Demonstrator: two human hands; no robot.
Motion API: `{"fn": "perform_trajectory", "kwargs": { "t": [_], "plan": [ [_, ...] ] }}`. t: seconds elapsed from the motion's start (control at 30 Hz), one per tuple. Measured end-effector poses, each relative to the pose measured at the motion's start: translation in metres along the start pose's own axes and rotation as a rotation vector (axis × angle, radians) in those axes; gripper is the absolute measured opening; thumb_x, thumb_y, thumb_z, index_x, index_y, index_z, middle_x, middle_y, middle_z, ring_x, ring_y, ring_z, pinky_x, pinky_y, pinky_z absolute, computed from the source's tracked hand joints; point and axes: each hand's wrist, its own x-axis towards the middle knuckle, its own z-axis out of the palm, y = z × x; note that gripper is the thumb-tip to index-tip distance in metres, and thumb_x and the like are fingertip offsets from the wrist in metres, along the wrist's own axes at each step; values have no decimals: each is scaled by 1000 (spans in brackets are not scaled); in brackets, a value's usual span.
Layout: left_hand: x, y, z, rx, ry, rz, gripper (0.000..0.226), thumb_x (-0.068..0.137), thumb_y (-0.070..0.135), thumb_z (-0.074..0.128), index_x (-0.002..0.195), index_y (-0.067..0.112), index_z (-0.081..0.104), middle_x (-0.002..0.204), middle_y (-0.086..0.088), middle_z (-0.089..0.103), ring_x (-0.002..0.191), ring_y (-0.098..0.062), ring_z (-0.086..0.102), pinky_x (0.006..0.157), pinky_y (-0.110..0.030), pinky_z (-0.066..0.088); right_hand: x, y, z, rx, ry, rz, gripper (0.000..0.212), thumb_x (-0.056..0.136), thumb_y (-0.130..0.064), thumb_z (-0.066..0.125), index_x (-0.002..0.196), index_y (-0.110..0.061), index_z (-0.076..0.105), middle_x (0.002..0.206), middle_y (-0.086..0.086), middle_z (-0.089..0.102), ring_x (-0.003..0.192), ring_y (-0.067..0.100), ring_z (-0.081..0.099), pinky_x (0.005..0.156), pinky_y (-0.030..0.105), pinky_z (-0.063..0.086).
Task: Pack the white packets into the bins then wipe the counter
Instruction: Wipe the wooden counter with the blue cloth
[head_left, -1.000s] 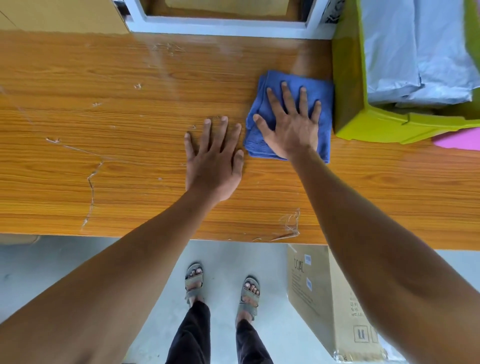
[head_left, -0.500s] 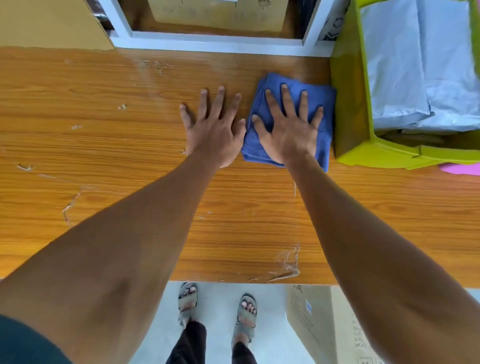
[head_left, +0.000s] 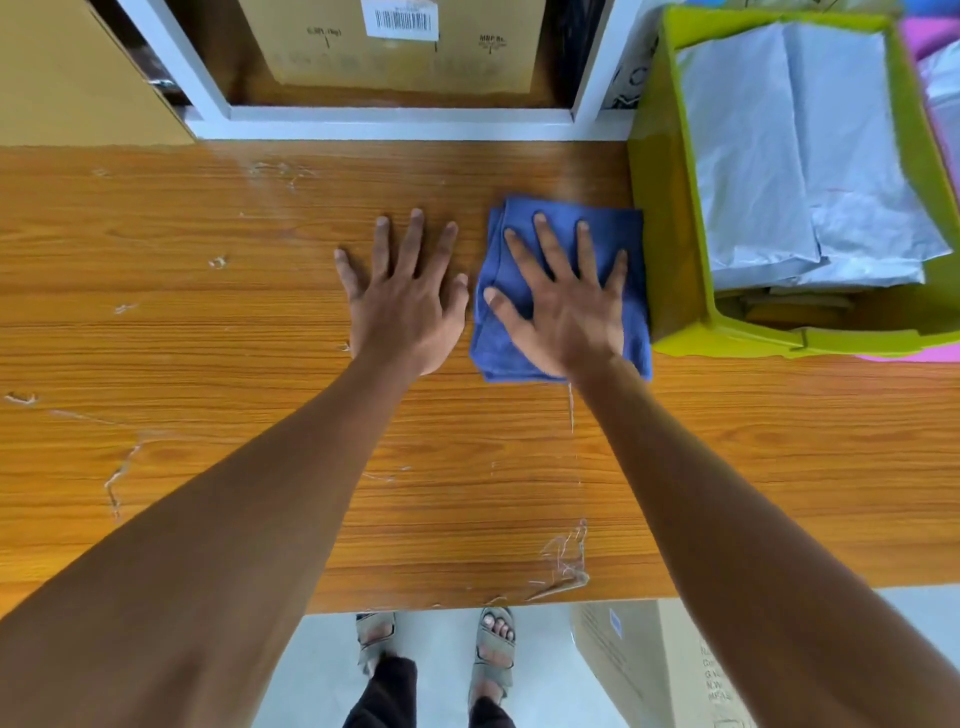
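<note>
Right now both hands flat on wooden tabletop (head_left: 208, 364). Right hand (head_left: 563, 306) spread wide, fingers straight, pressing on folded blue cloth (head_left: 631, 291) — cloth lies just beside green bin (head_left: 670, 249). Left hand (head_left: 408, 306) also spread wide, palm down on bare wood, just left of cloth. White packets (head_left: 789, 171) stacked inside bin — at tabletop's right end.
</note>
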Motion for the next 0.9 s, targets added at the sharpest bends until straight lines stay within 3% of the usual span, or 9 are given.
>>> {"fn": "perform_trajectory", "kwargs": {
  "t": [0.17, 0.33, 0.43, 0.73, 0.9],
  "plan": [
    [1, -1, 1, -5, -9, 4, 64, 105, 62, 7, 167, 45, 5, 178, 8, -3, 164, -29, -8, 122, -74, 0, 50, 5, -5, 14, -64, 12, 83, 94, -86, 7, 166, -47, 2, 176, -14, -7, 163, 34, -6, 119, 78, 4],
    [0, 1, -2, 10, -1, 8, 63, 106, 63, 10, 166, 44, 9, 178, 6, 3, 164, -30, -3, 122, -75, 1, -40, -3, 7, 4, 53, 22, 80, 98, -82, 20, 167, -43, 14, 177, -10, 4, 163, 35, 4, 120, 76, 11],
    [1, -1, -2, 13, -7, 5, 64, 106, 63, 9, 167, 44, 9, 178, 5, 4, 164, -30, -2, 122, -76, 1, -62, -8, 6, 19, 7, 34, 80, 98, -83, 20, 167, -43, 10, 177, -10, 1, 163, 35, 0, 121, 76, 8],
    [2, 0, 0, -8, -23, -4, 63, 105, 62, 6, 166, 46, 2, 178, 9, -6, 163, -28, -11, 122, -74, -3, 95, 1, -12, 54, -72, 166, 83, 94, -84, 8, 167, -44, 1, 177, -9, -7, 162, 36, -8, 122, 73, -4],
    [0, 0, -2, -7, -15, 7, 63, 106, 60, 6, 167, 44, 4, 178, 8, -4, 163, -28, -9, 122, -74, -2, 82, -2, -13, 52, -76, 132, 86, 94, -84, 8, 168, -40, 2, 177, -5, -6, 162, 39, -5, 124, 70, -1]
  ]
}}
